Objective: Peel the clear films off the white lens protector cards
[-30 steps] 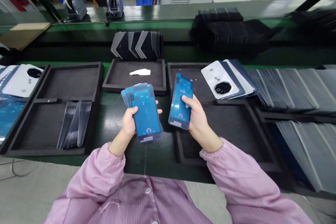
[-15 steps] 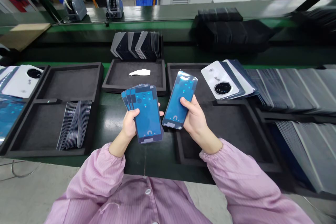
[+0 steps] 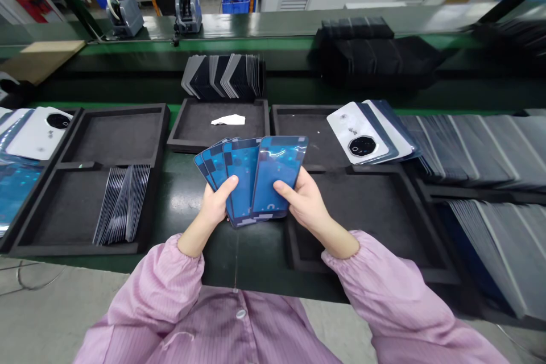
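Several blue-faced phone panels (image 3: pixel 239 162) are fanned out in my left hand (image 3: pixel 217 202), thumb across their front. My right hand (image 3: pixel 305 199) grips another blue phone panel (image 3: pixel 277 165), covered in shiny film, thumb on its face and fingers behind. This panel overlaps the right side of the fan. Below both hands is the dark green bench top. To the right, white phone back covers (image 3: pixel 352 128) with a dark round camera area rest across a black tray (image 3: pixel 375 216).
A left black tray (image 3: pixel 115 136) holds a row of thin panels (image 3: pixel 121 205). In the small middle tray (image 3: pixel 183 131) lies a white paper scrap (image 3: pixel 229 120), with upright panels (image 3: pixel 224 75) behind. Grey panel stacks (image 3: pixel 503 244) fill the far right. Tape dispensers (image 3: pixel 188 11) stand at the back.
My right hand has brought its panel left, so it now overlaps the fan in my left hand. The fan has spread wider. The view has shifted slightly.
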The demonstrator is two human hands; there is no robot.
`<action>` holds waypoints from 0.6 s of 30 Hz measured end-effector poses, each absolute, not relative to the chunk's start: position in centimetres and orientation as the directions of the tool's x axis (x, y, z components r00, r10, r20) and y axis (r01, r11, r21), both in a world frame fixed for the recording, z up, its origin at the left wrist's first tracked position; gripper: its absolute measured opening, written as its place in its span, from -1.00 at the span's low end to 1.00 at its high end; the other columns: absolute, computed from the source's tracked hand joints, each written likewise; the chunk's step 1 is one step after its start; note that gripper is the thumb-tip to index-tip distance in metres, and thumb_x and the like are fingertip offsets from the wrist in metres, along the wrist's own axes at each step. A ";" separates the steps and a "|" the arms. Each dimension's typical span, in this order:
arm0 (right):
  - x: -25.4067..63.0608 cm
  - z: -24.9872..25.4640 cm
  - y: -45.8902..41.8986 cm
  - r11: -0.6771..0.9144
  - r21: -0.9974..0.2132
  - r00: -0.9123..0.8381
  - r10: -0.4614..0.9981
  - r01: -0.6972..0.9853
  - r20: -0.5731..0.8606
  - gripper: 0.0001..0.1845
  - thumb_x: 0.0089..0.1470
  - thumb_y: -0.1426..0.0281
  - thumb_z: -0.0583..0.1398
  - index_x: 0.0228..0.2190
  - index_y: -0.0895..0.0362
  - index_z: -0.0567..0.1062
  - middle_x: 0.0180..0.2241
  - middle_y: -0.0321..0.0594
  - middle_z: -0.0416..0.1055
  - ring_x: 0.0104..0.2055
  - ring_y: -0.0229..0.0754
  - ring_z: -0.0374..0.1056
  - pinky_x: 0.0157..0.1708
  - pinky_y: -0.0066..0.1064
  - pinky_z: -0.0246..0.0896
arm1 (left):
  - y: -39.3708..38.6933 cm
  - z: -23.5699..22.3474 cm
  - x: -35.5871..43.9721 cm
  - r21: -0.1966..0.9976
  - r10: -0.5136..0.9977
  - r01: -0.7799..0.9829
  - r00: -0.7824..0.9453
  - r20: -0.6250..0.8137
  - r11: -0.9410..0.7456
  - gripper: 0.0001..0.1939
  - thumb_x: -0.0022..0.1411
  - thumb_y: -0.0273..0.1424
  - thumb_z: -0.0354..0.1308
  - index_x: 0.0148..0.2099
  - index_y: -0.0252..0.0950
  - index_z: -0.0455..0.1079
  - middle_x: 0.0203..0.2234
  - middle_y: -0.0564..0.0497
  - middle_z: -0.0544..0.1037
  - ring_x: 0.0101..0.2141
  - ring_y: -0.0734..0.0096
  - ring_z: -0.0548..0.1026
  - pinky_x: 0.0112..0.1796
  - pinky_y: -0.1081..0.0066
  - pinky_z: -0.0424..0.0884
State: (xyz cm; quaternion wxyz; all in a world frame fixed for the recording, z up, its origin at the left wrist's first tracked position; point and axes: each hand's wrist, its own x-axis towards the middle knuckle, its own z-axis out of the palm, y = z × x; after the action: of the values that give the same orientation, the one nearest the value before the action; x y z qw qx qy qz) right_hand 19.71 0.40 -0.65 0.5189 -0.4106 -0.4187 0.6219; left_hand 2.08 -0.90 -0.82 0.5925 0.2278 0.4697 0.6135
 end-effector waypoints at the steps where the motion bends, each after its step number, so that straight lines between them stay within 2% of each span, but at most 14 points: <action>1: 19.7 -0.8 0.4 -0.126 -0.950 -0.147 0.985 -0.286 -0.087 -0.35 -0.23 0.14 0.51 -0.09 -0.03 0.47 -0.16 -0.22 0.58 -0.07 0.05 0.51 -0.04 -0.10 0.46 | -0.9 -1.0 2.1 0.858 0.939 -0.495 -0.210 -0.273 0.139 -0.45 -0.20 -0.17 0.52 -0.15 -0.28 0.53 -0.20 -0.13 0.69 -0.06 -0.10 0.61 0.03 0.00 0.47; 5: 19.4 -1.3 0.6 -0.118 -0.951 -0.091 0.991 -0.285 -0.096 -0.30 -0.22 0.19 0.51 -0.04 -0.04 0.43 -0.05 -0.23 0.56 0.02 0.03 0.47 0.10 -0.08 0.38 | -0.6 -1.6 2.3 0.882 0.944 -0.456 -0.224 -0.242 0.118 -0.42 -0.23 -0.12 0.55 -0.16 -0.27 0.53 -0.15 -0.12 0.68 -0.02 -0.03 0.59 0.05 0.06 0.46; 10: 19.3 -1.2 0.9 -0.049 -0.953 0.035 0.997 -0.298 -0.062 -0.37 -0.19 0.15 0.50 -0.08 -0.01 0.47 -0.04 -0.20 0.56 0.03 0.01 0.46 0.17 -0.08 0.32 | -0.5 -1.5 2.2 0.863 0.926 -0.480 -0.230 -0.299 0.160 -0.36 -0.28 -0.04 0.54 -0.17 -0.28 0.52 -0.22 -0.11 0.69 -0.14 -0.01 0.63 -0.07 0.09 0.53; 13: 19.8 -0.9 1.5 -0.078 -0.919 0.047 0.993 -0.386 -0.104 -0.44 -0.20 0.14 0.50 -0.16 0.00 0.49 -0.16 -0.22 0.60 -0.10 0.01 0.52 0.04 -0.06 0.44 | -0.5 -1.3 2.0 0.837 0.932 -0.518 -0.185 -0.313 0.178 -0.40 -0.17 -0.02 0.47 -0.16 -0.30 0.51 -0.26 -0.13 0.69 -0.13 -0.09 0.63 -0.09 0.05 0.54; 15: 20.2 -0.8 2.0 -0.145 -0.886 -0.002 0.987 -0.440 -0.160 -0.47 -0.24 0.15 0.51 -0.24 0.02 0.50 -0.27 -0.23 0.61 -0.23 0.00 0.55 -0.09 -0.04 0.51 | -0.6 -1.1 1.7 0.799 0.956 -0.564 -0.052 -0.289 0.211 -0.45 -0.07 -0.08 0.40 -0.11 -0.34 0.50 -0.23 -0.19 0.68 -0.10 -0.17 0.62 -0.06 -0.03 0.52; 18: 20.7 -0.9 2.5 -0.246 -0.840 -0.078 0.968 -0.484 -0.238 -0.51 -0.25 0.17 0.52 -0.31 0.05 0.49 -0.37 -0.26 0.59 -0.36 -0.04 0.54 -0.24 -0.05 0.56 | -0.6 -0.6 1.6 0.764 0.967 -0.597 0.088 -0.240 0.244 -0.49 -0.03 -0.19 0.32 -0.05 -0.38 0.48 -0.19 -0.26 0.68 -0.12 -0.24 0.63 -0.06 -0.15 0.51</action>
State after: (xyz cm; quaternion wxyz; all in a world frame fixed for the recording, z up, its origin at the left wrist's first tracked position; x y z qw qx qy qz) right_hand 20.72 2.49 -0.88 0.5395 -0.4125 -0.2936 0.6728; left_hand 1.62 -0.60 -0.64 0.6948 0.2478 0.3733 0.5625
